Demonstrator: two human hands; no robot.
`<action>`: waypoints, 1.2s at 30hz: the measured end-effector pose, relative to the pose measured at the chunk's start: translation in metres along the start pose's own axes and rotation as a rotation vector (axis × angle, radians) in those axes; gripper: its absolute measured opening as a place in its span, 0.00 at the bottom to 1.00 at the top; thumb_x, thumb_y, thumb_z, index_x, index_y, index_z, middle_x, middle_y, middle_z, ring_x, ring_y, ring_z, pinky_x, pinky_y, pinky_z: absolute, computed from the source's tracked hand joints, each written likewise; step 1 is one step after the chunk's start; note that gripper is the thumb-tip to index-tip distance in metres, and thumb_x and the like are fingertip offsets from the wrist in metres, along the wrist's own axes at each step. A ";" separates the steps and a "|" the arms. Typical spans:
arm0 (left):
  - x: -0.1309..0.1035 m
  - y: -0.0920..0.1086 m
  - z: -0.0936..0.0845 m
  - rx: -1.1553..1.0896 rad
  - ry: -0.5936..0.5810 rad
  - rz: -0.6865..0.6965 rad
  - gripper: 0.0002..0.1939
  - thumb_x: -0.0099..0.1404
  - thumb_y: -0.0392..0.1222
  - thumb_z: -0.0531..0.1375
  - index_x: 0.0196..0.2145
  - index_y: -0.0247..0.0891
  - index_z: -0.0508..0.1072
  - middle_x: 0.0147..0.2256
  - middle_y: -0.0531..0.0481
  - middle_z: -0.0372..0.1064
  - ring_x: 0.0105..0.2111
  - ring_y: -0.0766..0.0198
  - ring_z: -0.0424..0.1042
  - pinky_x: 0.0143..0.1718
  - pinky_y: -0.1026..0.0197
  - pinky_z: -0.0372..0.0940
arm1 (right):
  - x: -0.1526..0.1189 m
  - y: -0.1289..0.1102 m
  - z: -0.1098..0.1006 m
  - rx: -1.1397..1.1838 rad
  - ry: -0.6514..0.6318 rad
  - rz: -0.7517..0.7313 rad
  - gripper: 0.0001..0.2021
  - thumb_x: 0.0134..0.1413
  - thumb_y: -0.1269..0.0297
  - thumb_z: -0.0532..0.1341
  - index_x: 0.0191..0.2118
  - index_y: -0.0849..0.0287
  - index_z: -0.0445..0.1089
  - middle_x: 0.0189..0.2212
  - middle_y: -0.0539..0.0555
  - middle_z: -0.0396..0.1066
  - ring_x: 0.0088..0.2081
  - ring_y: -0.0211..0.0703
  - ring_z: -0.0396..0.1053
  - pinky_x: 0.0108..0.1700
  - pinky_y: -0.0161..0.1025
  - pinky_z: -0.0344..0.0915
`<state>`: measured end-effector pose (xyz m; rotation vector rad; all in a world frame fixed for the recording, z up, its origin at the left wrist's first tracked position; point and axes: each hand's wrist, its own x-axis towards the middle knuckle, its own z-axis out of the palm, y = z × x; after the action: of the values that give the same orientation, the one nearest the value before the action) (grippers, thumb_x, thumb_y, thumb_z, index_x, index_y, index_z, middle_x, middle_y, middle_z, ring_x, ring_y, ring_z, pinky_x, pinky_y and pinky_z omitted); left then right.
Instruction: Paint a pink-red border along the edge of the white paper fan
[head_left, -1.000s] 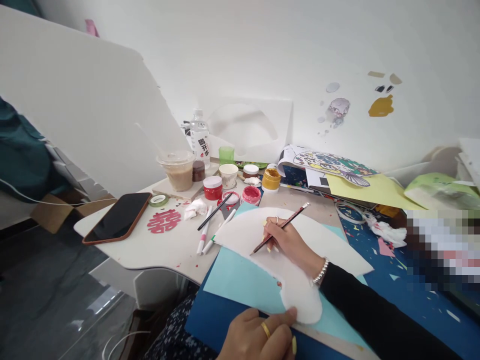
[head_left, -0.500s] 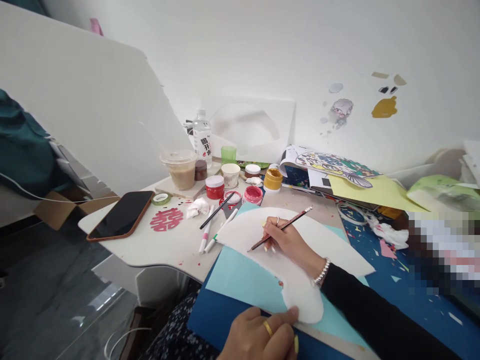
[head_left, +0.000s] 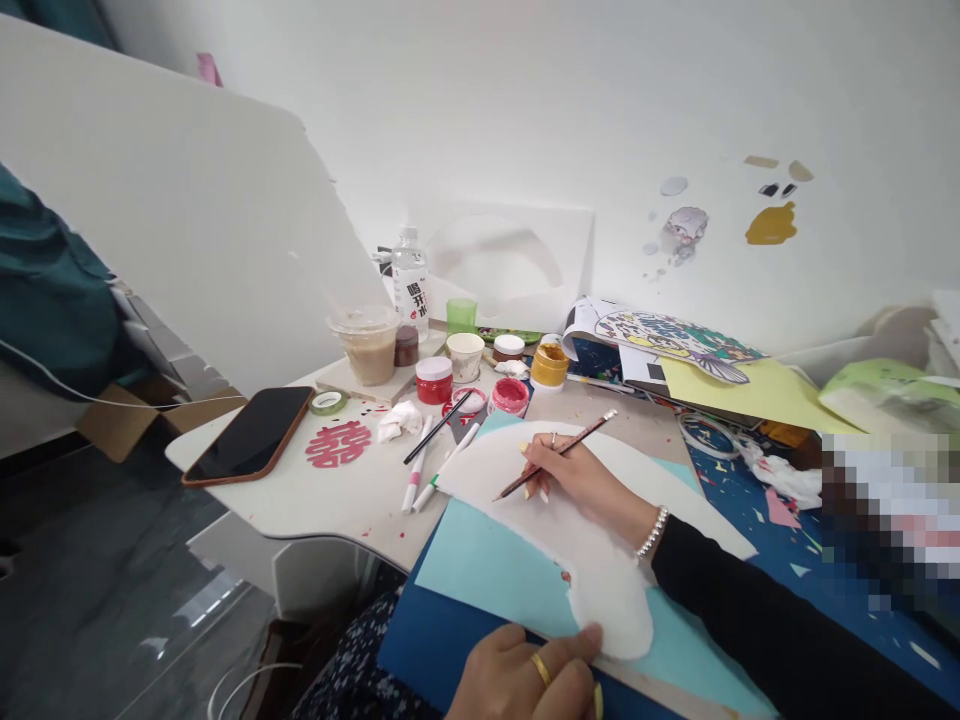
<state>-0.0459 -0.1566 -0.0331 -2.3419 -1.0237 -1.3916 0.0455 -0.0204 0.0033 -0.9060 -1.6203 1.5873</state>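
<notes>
A white fan-shaped sheet of paper [head_left: 487,470] lies over a light blue sheet [head_left: 495,560] on a dark blue board. My right hand [head_left: 574,480] is closed around a dark pencil [head_left: 551,455], gripped in a writing hold. The pencil's tip is at the left part of the white paper, close to its lower edge; whether it touches cannot be told. At the bottom, my left hand [head_left: 525,675] has its fingers curled, and a fingertip holds down the narrow lower end of the fan-shaped paper. The rest of that hand's grip is partly hidden.
Left of the paper lie a black pen [head_left: 435,427], two white markers [head_left: 448,468], a red paper cut-out [head_left: 339,444] and a phone [head_left: 249,436]. Behind stand open paint jars [head_left: 550,368], a drink cup [head_left: 366,350] and a water bottle [head_left: 410,285]. Coloured prints [head_left: 675,335] lie back right.
The view has shifted slightly, so everything sits a little lower and to the right. The pencil tip has moved slightly left on the paper. Both hands keep their holds.
</notes>
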 end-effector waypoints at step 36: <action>-0.008 0.000 -0.001 0.007 -0.016 0.012 0.10 0.57 0.30 0.51 0.19 0.36 0.61 0.33 0.56 0.74 0.11 0.74 0.57 0.11 0.65 0.51 | 0.006 0.009 0.010 -0.095 0.045 -0.104 0.14 0.51 0.59 0.54 0.20 0.60 0.59 0.13 0.47 0.65 0.15 0.29 0.51 0.19 0.30 0.47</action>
<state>-0.0488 -0.1602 -0.0390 -2.3539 -1.0157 -1.3657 0.0341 -0.0206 -0.0061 -0.8859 -1.6945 1.4202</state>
